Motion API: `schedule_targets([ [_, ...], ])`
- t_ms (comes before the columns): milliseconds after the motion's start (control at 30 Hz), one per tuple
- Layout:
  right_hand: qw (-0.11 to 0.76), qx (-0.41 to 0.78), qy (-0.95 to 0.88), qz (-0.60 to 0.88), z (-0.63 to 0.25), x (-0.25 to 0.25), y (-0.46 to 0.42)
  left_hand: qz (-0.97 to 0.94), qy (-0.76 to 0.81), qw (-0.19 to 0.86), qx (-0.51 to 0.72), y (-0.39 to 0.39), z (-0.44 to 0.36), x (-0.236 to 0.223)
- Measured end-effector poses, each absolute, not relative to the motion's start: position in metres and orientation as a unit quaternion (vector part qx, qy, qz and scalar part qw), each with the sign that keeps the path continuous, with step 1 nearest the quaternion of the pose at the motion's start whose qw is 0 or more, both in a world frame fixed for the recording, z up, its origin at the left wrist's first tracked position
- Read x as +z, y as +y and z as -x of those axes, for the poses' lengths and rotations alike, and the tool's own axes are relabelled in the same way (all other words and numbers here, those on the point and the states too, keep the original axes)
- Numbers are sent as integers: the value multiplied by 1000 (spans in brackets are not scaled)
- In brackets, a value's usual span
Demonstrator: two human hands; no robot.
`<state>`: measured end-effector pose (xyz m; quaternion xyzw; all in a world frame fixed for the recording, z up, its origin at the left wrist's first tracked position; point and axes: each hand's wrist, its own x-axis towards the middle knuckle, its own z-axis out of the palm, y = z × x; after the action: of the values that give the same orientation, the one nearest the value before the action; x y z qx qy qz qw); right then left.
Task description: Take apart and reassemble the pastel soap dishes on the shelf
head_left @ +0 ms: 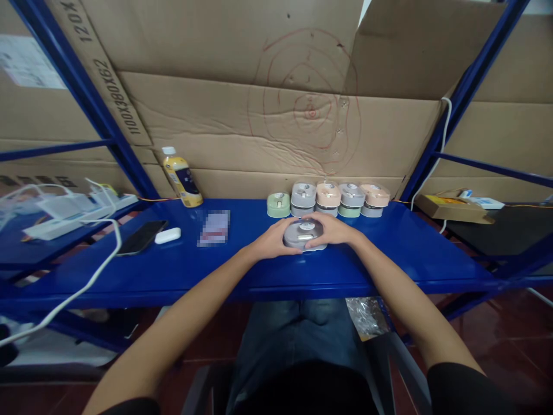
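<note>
Between my two hands is a grey oval lidded case (pixel 303 231) with a clear top and a round label, low over the blue table. My left hand (pixel 276 238) is wrapped round its left side, thumb along the front. From the right, my right hand (pixel 330 229) grips the other side with the fingers curved over the back. Just behind stand similar small cases: a single green one (pixel 279 204) at the left, then stacks topped by a grey case (pixel 303 195), a peach case (pixel 328 194), and more in grey and peach to the right.
On the blue table (pixel 207 274) lie a blurred-out packet (pixel 215 227), a white earbud case (pixel 168 236) and a black phone (pixel 143 237). A yellow bottle (pixel 182 176) stands at the back left against cardboard (pixel 207 127). A white cable (pixel 93 276) crosses the left side.
</note>
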<state>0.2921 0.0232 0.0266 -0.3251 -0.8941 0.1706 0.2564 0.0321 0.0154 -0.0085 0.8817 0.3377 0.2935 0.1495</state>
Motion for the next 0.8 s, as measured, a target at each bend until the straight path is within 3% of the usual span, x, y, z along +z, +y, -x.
schedule_targets([
  [667,261,216,-876,342,-298,18,32,-865,354,154,319,8,-37,-3],
  [800,357,221,-831,364,-307,28,34,-836,378,127,377,5,-32,5],
])
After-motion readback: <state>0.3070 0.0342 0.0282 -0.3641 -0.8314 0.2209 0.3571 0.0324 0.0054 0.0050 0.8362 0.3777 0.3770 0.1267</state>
